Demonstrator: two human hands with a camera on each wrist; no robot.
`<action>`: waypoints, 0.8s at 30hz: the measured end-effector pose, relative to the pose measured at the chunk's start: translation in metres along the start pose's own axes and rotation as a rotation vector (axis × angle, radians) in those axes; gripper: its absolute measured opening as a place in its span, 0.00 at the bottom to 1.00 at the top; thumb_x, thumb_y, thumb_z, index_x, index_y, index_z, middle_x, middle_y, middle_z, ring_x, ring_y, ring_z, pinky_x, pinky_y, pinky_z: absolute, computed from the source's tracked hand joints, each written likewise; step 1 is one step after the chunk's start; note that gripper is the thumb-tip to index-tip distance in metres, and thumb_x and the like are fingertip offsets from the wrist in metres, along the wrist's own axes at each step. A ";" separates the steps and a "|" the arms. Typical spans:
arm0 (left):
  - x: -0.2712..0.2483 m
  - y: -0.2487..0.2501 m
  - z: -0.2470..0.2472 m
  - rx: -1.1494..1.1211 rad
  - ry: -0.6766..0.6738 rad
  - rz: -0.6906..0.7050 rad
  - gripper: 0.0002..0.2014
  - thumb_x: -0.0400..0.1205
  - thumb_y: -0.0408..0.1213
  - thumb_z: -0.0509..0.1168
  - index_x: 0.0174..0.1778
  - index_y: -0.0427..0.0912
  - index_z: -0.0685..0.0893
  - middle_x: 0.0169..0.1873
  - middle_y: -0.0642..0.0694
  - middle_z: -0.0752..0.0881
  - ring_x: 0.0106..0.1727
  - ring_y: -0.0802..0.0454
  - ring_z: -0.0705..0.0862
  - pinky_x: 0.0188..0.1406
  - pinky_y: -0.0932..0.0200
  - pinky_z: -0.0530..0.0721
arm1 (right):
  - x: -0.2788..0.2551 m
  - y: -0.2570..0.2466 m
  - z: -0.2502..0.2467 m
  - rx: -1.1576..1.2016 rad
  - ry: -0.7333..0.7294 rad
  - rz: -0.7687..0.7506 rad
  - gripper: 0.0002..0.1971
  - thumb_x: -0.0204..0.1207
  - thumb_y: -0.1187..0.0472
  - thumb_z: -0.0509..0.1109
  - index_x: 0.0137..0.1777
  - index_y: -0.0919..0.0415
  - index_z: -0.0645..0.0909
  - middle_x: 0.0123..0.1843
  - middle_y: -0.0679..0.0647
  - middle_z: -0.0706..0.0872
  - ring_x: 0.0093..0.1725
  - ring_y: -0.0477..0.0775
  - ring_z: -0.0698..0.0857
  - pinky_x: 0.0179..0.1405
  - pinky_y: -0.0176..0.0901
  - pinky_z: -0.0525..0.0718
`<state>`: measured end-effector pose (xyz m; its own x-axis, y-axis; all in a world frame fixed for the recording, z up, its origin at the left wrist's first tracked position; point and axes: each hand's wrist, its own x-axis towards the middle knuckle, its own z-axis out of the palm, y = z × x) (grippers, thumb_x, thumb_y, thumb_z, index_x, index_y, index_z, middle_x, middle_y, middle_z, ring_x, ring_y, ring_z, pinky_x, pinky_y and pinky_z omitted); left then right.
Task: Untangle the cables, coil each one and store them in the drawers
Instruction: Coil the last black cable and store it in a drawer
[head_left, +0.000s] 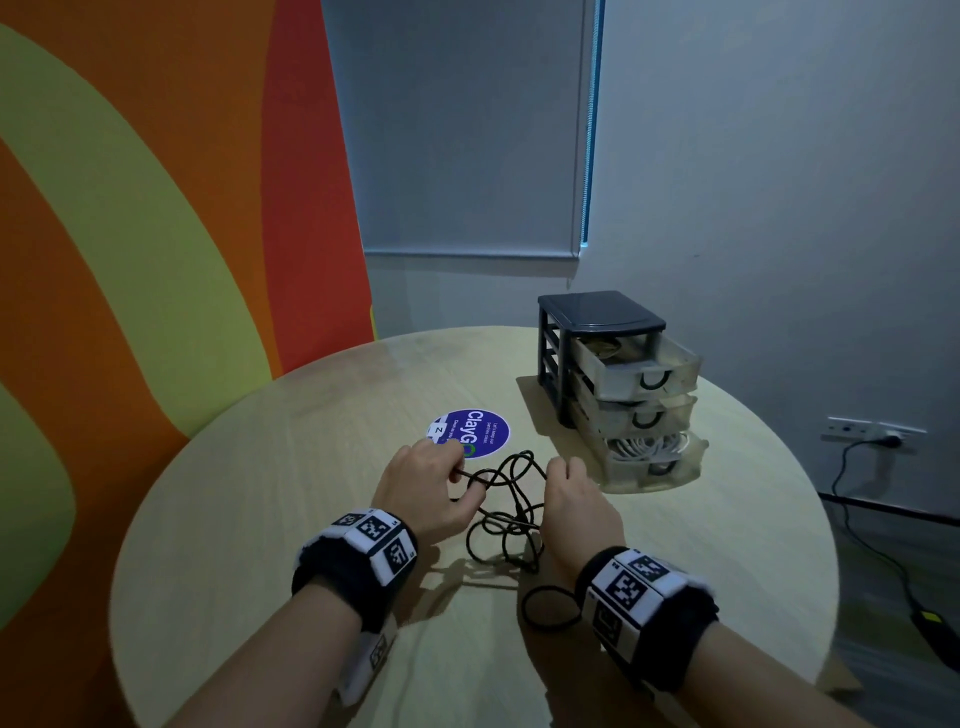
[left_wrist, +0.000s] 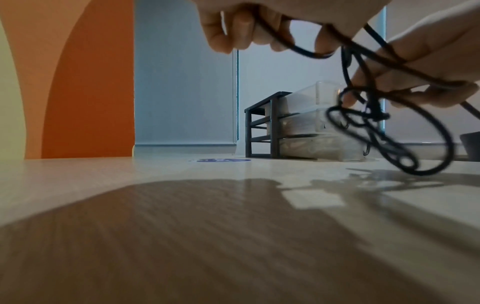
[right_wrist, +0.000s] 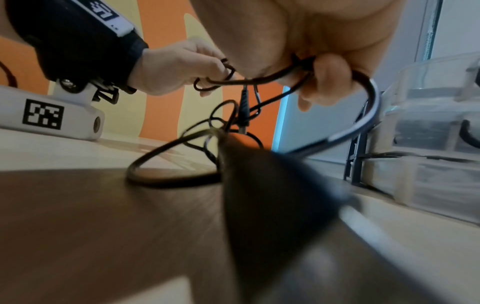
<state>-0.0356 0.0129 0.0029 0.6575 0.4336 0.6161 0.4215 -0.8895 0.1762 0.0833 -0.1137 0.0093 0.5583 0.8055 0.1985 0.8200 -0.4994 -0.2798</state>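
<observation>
A tangled black cable (head_left: 506, 499) sits at the lower middle of the head view, strung between the two hands and drooping onto the round counter (head_left: 260, 467). The left hand (head_left: 426, 488), just left of the tangle, has its fingers curled round a strand, pinching it at the tangle's upper left edge. The right hand (head_left: 574, 499), just right of the tangle, grips another strand in its curled fingers; in the right wrist view that strand arcs out from under the fingers (right_wrist: 327, 82) and down toward the counter. Most of the tangle hangs between and below the hands, lifted partly off the surface, and one loose loop (head_left: 550, 608) lies flat on the counter beside the right wrist, lower in the frame.

To the upper right of the hands stands a small drawer unit (head_left: 618, 384) with a dark frame and three clear drawers, all pulled partly out. The bottom drawer (head_left: 649, 457), nearest the right hand, holds a coiled white cable (head_left: 644, 447). A round blue sticker (head_left: 480, 431) lies on the counter just above the left hand.
</observation>
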 end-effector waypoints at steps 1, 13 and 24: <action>0.000 0.002 -0.002 -0.004 0.011 0.029 0.13 0.68 0.52 0.59 0.27 0.46 0.71 0.22 0.58 0.67 0.24 0.56 0.65 0.29 0.76 0.55 | -0.001 0.000 0.001 0.017 0.003 0.013 0.14 0.80 0.73 0.51 0.64 0.63 0.65 0.64 0.58 0.71 0.60 0.57 0.77 0.41 0.39 0.71; 0.000 0.019 0.006 -0.003 0.028 0.126 0.08 0.74 0.43 0.55 0.39 0.44 0.75 0.26 0.53 0.76 0.24 0.55 0.73 0.17 0.71 0.66 | 0.010 0.006 0.020 0.185 0.294 -0.499 0.36 0.55 0.78 0.67 0.69 0.66 0.73 0.53 0.59 0.82 0.48 0.57 0.80 0.45 0.47 0.83; 0.006 0.017 0.012 0.085 0.038 -0.117 0.26 0.61 0.13 0.69 0.55 0.36 0.82 0.54 0.33 0.80 0.44 0.37 0.84 0.37 0.47 0.81 | -0.003 -0.003 0.022 0.021 0.212 -0.313 0.10 0.76 0.61 0.71 0.51 0.61 0.72 0.43 0.54 0.80 0.24 0.56 0.72 0.16 0.36 0.51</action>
<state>-0.0170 0.0017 0.0009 0.5774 0.5262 0.6242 0.5460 -0.8173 0.1839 0.0766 -0.1072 -0.0110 0.2964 0.8331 0.4670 0.9536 -0.2310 -0.1931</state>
